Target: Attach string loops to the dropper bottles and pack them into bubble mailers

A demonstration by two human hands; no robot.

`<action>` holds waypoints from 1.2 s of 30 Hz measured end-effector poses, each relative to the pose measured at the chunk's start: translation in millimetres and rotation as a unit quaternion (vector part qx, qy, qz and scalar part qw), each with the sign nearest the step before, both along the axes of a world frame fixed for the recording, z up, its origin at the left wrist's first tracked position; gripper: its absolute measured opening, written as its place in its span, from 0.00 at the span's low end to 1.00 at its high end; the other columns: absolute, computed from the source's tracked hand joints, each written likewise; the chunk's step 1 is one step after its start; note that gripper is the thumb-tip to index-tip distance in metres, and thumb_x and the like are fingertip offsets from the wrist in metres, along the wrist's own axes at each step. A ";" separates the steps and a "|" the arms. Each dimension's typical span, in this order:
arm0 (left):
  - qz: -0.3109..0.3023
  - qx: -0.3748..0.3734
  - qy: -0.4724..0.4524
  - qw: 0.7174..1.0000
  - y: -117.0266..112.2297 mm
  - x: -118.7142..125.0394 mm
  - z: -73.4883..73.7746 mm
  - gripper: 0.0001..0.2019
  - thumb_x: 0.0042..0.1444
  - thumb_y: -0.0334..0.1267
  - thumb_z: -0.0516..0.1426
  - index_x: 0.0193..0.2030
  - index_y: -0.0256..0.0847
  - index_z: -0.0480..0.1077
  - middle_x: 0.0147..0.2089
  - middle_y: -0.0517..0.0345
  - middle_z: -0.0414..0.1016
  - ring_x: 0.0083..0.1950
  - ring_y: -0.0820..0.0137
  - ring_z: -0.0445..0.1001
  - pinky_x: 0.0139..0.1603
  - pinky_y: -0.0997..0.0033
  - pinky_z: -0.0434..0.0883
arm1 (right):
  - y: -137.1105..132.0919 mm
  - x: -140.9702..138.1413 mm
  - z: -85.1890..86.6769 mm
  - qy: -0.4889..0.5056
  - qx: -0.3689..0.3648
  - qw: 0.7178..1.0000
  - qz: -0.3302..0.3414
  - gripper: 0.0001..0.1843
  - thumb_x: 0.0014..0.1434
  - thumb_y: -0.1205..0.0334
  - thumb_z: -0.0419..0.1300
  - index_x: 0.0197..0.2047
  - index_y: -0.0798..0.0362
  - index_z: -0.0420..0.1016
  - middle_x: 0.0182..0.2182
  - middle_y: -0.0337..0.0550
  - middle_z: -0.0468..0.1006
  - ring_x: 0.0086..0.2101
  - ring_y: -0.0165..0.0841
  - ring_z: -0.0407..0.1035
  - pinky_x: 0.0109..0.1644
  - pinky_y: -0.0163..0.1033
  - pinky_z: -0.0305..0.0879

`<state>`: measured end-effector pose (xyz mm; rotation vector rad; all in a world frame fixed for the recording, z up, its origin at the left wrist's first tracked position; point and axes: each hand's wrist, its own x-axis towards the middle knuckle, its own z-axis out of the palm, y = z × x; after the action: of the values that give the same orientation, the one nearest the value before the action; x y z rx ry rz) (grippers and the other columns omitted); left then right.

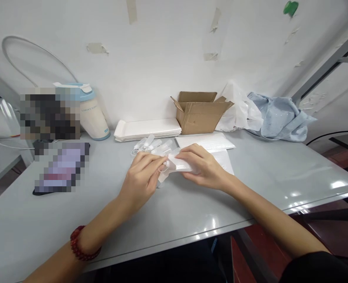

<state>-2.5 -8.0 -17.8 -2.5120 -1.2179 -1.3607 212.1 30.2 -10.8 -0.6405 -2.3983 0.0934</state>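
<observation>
In front of me, above the grey table, both my hands hold a small, narrow white packet (185,167). My right hand (207,168) wraps round its right part, thumb below and fingers above. My left hand (141,177) pinches the left end, where a loose flap hangs down; the fingers partly hide what is there. Just behind the hands lie several small clear plastic tube-like pieces (149,143) in a loose heap. A white padded envelope (207,141) lies behind my right hand, and a flat white sheet (223,160) shows beside the wrist.
Along the wall stand a stack of white padded mailers (150,129), an open cardboard box (203,117), a white plastic bag (239,110) and a light blue cloth (280,120). To the left are a cream tumbler (95,122) and a phone (63,167). The table (174,216) ends close to me.
</observation>
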 end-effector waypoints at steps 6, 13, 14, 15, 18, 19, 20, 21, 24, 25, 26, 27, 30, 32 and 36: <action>0.062 0.010 -0.049 0.997 0.0 -1.7 6.3 0.04 0.56 0.33 0.58 0.38 0.43 0.74 0.36 0.59 0.79 0.39 0.67 0.72 0.39 0.66 0.70 | 1.0 -1.1 -1.8 -0.008 0.001 1.000 -0.009 0.17 0.55 0.65 0.59 0.49 0.54 0.67 0.43 0.50 0.72 0.42 0.39 0.65 0.44 0.46 0.66; 0.173 -0.238 0.019 0.955 15.1 -34.3 20.8 0.11 0.54 0.43 0.56 0.41 0.44 0.74 0.43 0.57 0.78 0.46 0.61 0.72 0.45 0.61 0.69 | 18.9 14.3 2.6 0.058 0.047 0.990 -0.120 0.16 0.57 0.60 0.60 0.49 0.52 0.67 0.42 0.49 0.72 0.42 0.39 0.67 0.44 0.46 0.66; 0.175 -0.289 0.044 0.940 17.0 -38.7 21.3 0.13 0.53 0.45 0.56 0.43 0.44 0.74 0.45 0.56 0.78 0.47 0.60 0.72 0.45 0.61 0.68 | 20.6 16.2 3.4 0.062 0.048 0.988 -0.132 0.16 0.57 0.60 0.60 0.48 0.51 0.67 0.42 0.48 0.72 0.42 0.40 0.67 0.44 0.46 0.66; 0.170 -0.335 0.068 0.924 18.4 -42.2 21.2 0.15 0.53 0.47 0.56 0.44 0.44 0.74 0.46 0.56 0.77 0.48 0.59 0.72 0.45 0.60 0.68 | 21.9 17.5 3.9 0.063 0.047 0.987 -0.142 0.16 0.57 0.60 0.60 0.48 0.51 0.67 0.42 0.48 0.73 0.42 0.40 0.67 0.44 0.47 0.66; 0.129 -0.401 0.119 0.899 19.8 -46.6 18.8 0.20 0.50 0.53 0.56 0.45 0.45 0.74 0.47 0.55 0.77 0.46 0.58 0.73 0.42 0.63 0.69 | 23.1 18.7 3.6 0.061 0.045 0.986 -0.150 0.16 0.57 0.60 0.60 0.48 0.52 0.67 0.42 0.49 0.73 0.42 0.41 0.66 0.44 0.47 0.66; 0.119 -0.400 0.128 0.900 19.6 -46.3 17.6 0.20 0.50 0.53 0.56 0.45 0.44 0.74 0.47 0.54 0.77 0.45 0.58 0.73 0.40 0.64 0.69 | 23.0 18.3 3.1 0.057 0.046 0.987 -0.146 0.16 0.57 0.60 0.60 0.49 0.52 0.67 0.42 0.49 0.73 0.41 0.41 0.66 0.43 0.47 0.66; 0.114 -0.393 0.131 0.903 19.4 -45.4 16.3 0.20 0.50 0.53 0.56 0.45 0.44 0.74 0.46 0.54 0.77 0.43 0.59 0.74 0.39 0.64 0.69 | 22.7 17.8 2.3 0.053 0.048 0.987 -0.142 0.16 0.57 0.59 0.60 0.49 0.52 0.67 0.42 0.49 0.72 0.41 0.40 0.66 0.43 0.47 0.65; 0.114 -0.383 0.133 0.907 19.2 -44.1 15.1 0.19 0.50 0.52 0.56 0.44 0.44 0.74 0.45 0.53 0.78 0.42 0.59 0.74 0.38 0.65 0.69 | 22.4 17.1 1.5 0.048 0.049 0.988 -0.139 0.17 0.57 0.59 0.60 0.49 0.52 0.67 0.42 0.49 0.72 0.41 0.40 0.66 0.43 0.47 0.65; 0.130 -0.361 0.139 0.913 18.8 -39.2 12.1 0.17 0.52 0.49 0.54 0.42 0.42 0.74 0.41 0.52 0.78 0.41 0.58 0.75 0.36 0.65 0.69 | 21.6 15.1 -0.7 0.039 0.046 0.989 -0.137 0.16 0.58 0.58 0.59 0.49 0.51 0.67 0.42 0.49 0.72 0.41 0.40 0.66 0.44 0.47 0.65; 0.135 -0.355 0.141 0.914 18.8 -37.4 11.3 0.17 0.52 0.48 0.54 0.42 0.42 0.74 0.41 0.52 0.79 0.41 0.58 0.75 0.36 0.65 0.69 | 21.4 14.6 -1.2 0.036 0.043 0.989 -0.138 0.16 0.58 0.58 0.59 0.49 0.50 0.67 0.42 0.49 0.72 0.41 0.40 0.66 0.44 0.47 0.65; 0.139 -0.350 0.141 0.916 18.6 -35.6 10.7 0.17 0.53 0.48 0.54 0.43 0.41 0.74 0.41 0.51 0.79 0.41 0.57 0.75 0.37 0.64 0.69 | 21.3 14.3 -1.4 0.034 0.040 0.989 -0.138 0.16 0.58 0.58 0.59 0.49 0.50 0.67 0.42 0.48 0.72 0.41 0.40 0.66 0.44 0.47 0.65; 0.138 -0.345 0.140 0.918 18.3 -33.7 10.4 0.17 0.53 0.47 0.53 0.44 0.40 0.74 0.41 0.51 0.79 0.42 0.57 0.75 0.38 0.63 0.69 | 21.2 14.1 -1.6 0.032 0.037 0.989 -0.138 0.16 0.58 0.58 0.59 0.49 0.50 0.67 0.42 0.48 0.72 0.41 0.40 0.66 0.44 0.47 0.65; 0.132 -0.348 0.138 0.918 16.6 -28.3 10.6 0.19 0.54 0.45 0.52 0.48 0.40 0.72 0.44 0.50 0.78 0.44 0.57 0.74 0.40 0.62 0.69 | 21.3 13.8 -1.3 0.031 0.034 0.990 -0.136 0.15 0.58 0.58 0.59 0.49 0.50 0.67 0.42 0.48 0.72 0.41 0.40 0.66 0.44 0.47 0.64; 0.135 -0.357 0.143 0.913 15.3 -25.5 11.5 0.19 0.55 0.44 0.51 0.50 0.41 0.72 0.45 0.51 0.78 0.44 0.57 0.74 0.40 0.62 0.69 | 21.4 13.7 -1.2 0.030 0.034 0.990 -0.134 0.15 0.58 0.58 0.59 0.49 0.50 0.67 0.42 0.48 0.72 0.41 0.40 0.66 0.44 0.47 0.64; 0.150 -0.368 0.144 0.906 14.1 -21.5 11.8 0.18 0.55 0.42 0.49 0.48 0.42 0.72 0.43 0.52 0.77 0.46 0.57 0.73 0.41 0.62 0.68 | 21.3 13.3 -3.0 0.024 0.034 0.990 -0.131 0.15 0.58 0.59 0.59 0.48 0.51 0.67 0.42 0.49 0.72 0.41 0.41 0.66 0.44 0.47 0.64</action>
<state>-24.0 6.2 -6.0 -2.6086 -2.2282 -0.4686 225.4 51.6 -13.8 -0.9041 -2.2395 -0.0848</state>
